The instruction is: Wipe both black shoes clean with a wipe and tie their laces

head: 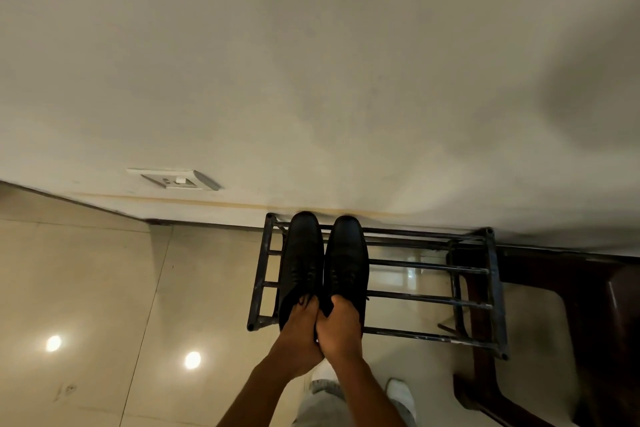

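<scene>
Both shoes (323,263) in my grip plain black; rack (429,300) dark grey metal; floor (86,288) glossy beige tile; wall (311,62) cream.

You stand in a home, likely by an entry wall: glossy beige floor tiles (104,288), a plain painted wall (311,62) with a switch plate (175,179), a metal shoe rack (429,288), and dark wooden furniture (588,322).
</scene>
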